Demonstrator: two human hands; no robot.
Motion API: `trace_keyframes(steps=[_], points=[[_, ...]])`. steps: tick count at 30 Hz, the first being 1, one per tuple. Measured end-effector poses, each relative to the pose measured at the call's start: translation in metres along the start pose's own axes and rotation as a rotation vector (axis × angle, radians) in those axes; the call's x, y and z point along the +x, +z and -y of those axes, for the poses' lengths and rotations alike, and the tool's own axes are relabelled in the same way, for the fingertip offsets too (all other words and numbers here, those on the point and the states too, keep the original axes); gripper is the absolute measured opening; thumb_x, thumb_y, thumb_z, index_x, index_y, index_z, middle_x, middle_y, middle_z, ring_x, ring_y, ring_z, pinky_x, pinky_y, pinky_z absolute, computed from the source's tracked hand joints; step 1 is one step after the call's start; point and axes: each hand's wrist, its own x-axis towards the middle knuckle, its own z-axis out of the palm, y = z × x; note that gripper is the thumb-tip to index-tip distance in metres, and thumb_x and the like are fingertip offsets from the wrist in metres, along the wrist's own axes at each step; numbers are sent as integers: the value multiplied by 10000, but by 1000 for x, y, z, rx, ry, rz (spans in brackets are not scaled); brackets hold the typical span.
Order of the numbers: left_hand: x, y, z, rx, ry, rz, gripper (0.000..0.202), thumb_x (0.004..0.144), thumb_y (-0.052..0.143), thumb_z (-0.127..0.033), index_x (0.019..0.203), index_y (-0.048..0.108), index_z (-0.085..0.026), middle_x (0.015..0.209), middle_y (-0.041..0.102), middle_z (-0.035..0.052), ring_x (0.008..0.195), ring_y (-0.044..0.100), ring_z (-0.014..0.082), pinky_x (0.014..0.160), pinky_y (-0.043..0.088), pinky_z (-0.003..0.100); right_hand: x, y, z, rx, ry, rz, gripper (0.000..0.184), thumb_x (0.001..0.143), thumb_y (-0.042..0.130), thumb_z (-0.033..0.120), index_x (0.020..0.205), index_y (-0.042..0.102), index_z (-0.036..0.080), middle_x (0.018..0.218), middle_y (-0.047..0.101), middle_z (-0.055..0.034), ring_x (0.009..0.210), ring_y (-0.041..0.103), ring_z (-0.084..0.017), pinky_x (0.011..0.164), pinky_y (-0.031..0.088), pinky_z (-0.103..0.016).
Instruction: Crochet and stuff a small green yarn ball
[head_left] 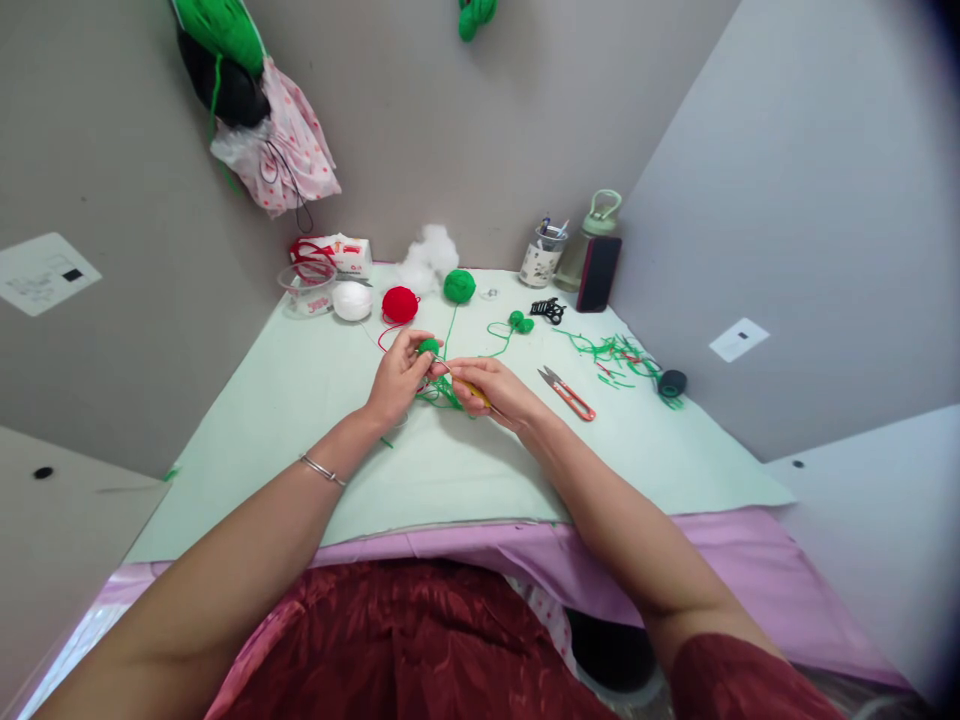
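Tabletop (315, 420), pale green, filled the cubicle from wall to lap and carried everything listed below. Plastic bag (281, 150), pink-patterned, hung on the left wall under a dark bundle and green yarn. Water bottle (589, 245) and dark phone (598, 273) stood at the far right corner, pen cup (541, 257) beside them. White stuffing (427, 255) lay against the back wall.

Yarn balls, three, sat in a row: white (352, 300), red (400, 304), green (459, 286), the green one trailing a strand toward the hands. Green scraps (615, 352) were scattered to the right; orange-handled snips (568, 392) lay just right of the hands, untouched.

Left hand (397, 375) had its fingers pinched closed on a small green crocheted piece (429, 347), held above the mat near the middle of the table. Right hand (491, 388) was curled shut around a yellow-handled hook (472, 388), tip meeting the piece.

Progress, as judged: the piece was small, barely a rounded start; a finished-looking green bit (520, 322) lay beyond; stuffing and most yarn remained unused.
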Motion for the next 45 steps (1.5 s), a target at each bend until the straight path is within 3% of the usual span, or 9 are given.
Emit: trace_keyframes(steps=[5, 9, 16, 23, 30, 36, 41, 45], points=[[-1, 1, 0, 27, 15, -1, 263, 853, 668, -254, 1092, 570, -204, 1142, 715, 90, 895, 676, 159, 754, 562, 276, 0, -3, 4, 60, 40, 27, 193, 810, 697, 267, 933, 709, 120, 545, 438, 97, 418, 263, -28, 390, 175, -169], [-3, 2, 0, 42, 12, 5, 264, 860, 669, -253, 1102, 575, -208, 1130, 702, 70, 820, 663, 139, 726, 554, 273, -2, -2, 9, 69, 60, 28, 137, 835, 688, 253, 875, 688, 122, 566, 396, 100, 432, 217, -23, 395, 155, -164], [-3, 1, -2, 39, -19, 8, 182, 869, 667, -269, 1004, 556, -217, 795, 648, -28, 651, 619, 120, 630, 509, 250, 0, 7, 7, -19, -26, -66, 160, 847, 643, 303, 855, 644, 143, 571, 324, 116, 434, 177, -28, 409, 155, -179], [0, 5, -4, 18, -82, 24, 118, 844, 660, -280, 858, 557, -224, 598, 599, -50, 510, 554, 123, 517, 440, 243, -2, 20, -7, -361, -238, -216, 235, 877, 638, 422, 833, 602, 194, 551, 438, 81, 462, 329, -80, 470, 248, -241], [1, 3, -9, -6, -97, 38, 111, 816, 667, -253, 844, 564, -223, 609, 628, -42, 528, 595, 134, 536, 467, 249, -12, 26, -12, -763, -400, -268, 113, 932, 554, 295, 922, 629, 211, 630, 476, 49, 585, 377, -133, 620, 274, -280], [-2, 6, -14, -19, -46, 23, 114, 811, 663, -231, 843, 554, -219, 687, 644, -37, 585, 596, 122, 593, 491, 244, -15, 25, -13, -911, -468, -236, 69, 936, 552, 250, 942, 616, 224, 659, 486, 37, 587, 370, -140, 659, 267, -295], [-4, 9, -25, -26, 22, 31, 161, 862, 653, -306, 989, 605, -220, 929, 746, 32, 820, 682, 170, 753, 543, 282, -17, 25, -8, -883, -485, -227, 117, 959, 535, 298, 983, 620, 221, 655, 470, 44, 587, 385, -132, 632, 293, -279], [-4, 7, -25, 13, 38, 1, 224, 862, 634, -263, 1074, 682, -209, 1050, 748, 58, 972, 689, 198, 887, 528, 309, -12, 20, 1, -343, -248, -36, 254, 925, 596, 424, 1014, 639, 191, 584, 382, 92, 485, 282, -88, 494, 221, -245]])
